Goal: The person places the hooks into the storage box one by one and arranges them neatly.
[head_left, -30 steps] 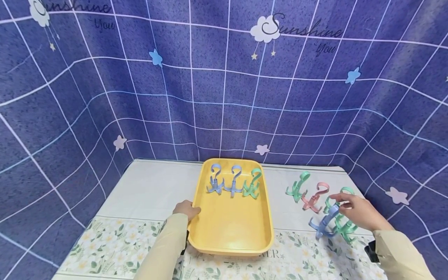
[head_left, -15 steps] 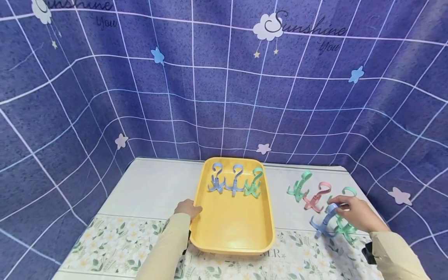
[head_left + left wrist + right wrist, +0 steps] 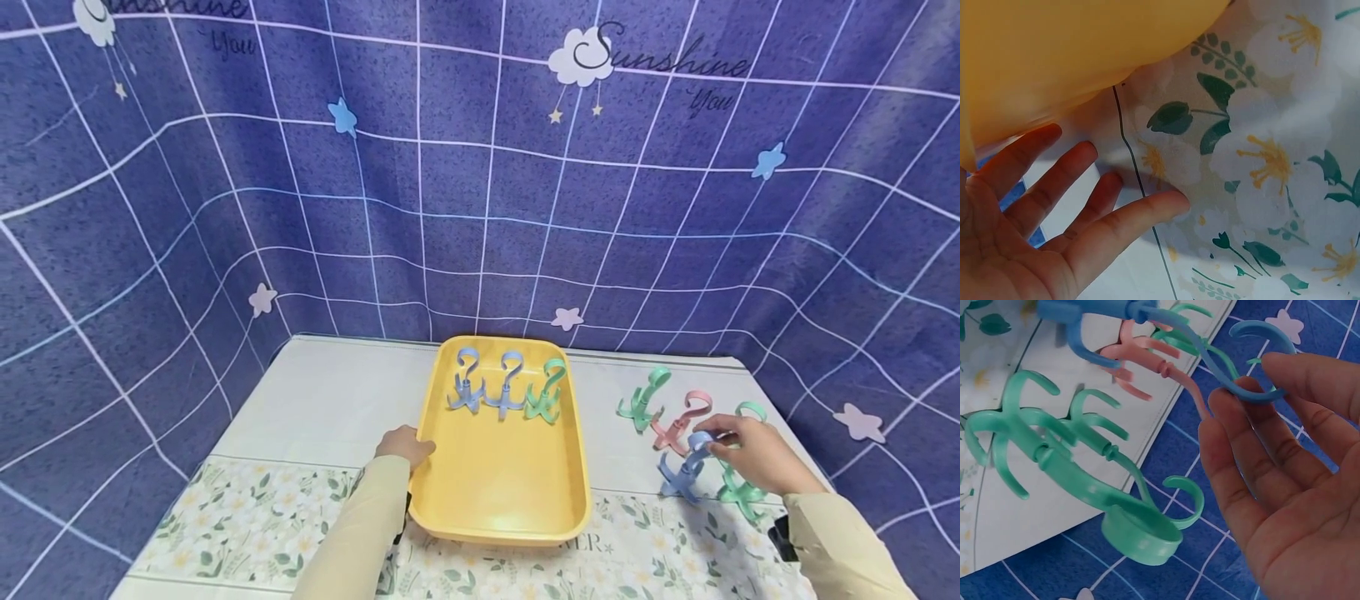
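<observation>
The table (image 3: 337, 392) bears a yellow tray (image 3: 498, 492), which the left hand (image 3: 402, 446) holds by its left wall, thumb over the rim, other fingers loosely spread outside; a jerk of that arm could likely skew the tray and slide its two blue hooks (image 3: 467, 395) and lone green hook (image 3: 542, 403) out of their row at the far end. To the tray's right, the right hand (image 3: 761, 458) pinches the pronged blue hook (image 3: 681, 481) by its curved top; gripped only there, it may swivel or slip, and its prongs could catch the pink hook (image 3: 672, 433) just beside it. A low wrist might also snag the nearest green hook (image 3: 1077, 481) or its green neighbour (image 3: 1092, 439). From the head, the right hand covers parts of that green pair, and whether the held hook's prongs clear the table is hard to tell. The left wrist view hides the thumb; the right cuts off the prongs' upper side.
</observation>
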{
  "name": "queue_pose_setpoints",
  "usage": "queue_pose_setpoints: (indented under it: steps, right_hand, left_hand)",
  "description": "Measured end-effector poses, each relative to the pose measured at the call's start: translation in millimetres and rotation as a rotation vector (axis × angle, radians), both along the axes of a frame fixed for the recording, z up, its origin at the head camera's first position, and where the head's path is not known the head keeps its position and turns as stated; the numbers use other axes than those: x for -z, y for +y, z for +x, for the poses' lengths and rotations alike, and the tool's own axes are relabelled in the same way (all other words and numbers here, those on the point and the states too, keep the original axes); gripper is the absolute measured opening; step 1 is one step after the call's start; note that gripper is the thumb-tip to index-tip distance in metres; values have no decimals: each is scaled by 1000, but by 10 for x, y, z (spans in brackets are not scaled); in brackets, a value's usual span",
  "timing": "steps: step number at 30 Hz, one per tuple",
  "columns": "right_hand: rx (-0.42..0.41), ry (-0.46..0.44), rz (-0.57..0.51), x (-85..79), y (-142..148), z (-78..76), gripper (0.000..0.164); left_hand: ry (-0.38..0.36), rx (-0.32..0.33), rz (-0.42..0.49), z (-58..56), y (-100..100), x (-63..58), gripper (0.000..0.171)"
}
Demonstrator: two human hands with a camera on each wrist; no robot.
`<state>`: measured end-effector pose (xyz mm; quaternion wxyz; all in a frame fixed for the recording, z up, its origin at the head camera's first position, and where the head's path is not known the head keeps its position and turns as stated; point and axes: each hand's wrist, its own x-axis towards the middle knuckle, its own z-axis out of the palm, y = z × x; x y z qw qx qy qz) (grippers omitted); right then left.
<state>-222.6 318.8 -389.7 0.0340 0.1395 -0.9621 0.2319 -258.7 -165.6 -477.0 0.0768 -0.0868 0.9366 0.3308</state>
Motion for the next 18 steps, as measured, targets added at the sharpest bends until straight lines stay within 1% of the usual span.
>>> queue_pose_setpoints:
  steps: [7,11,18]
  right_hand:
    - [-17,50,10,-82,-72,-20,23]
    - [-24,85,15,-132,-133,-39,20]
    - [-51,125,11,-259,-299,-99,19]
  left_hand:
    - [1,-5,-6,30,28,-49,32]
    - [-3,-9,-7,45,38,-74,32]
    - [-1,-10,-17,32,19,-43,32]
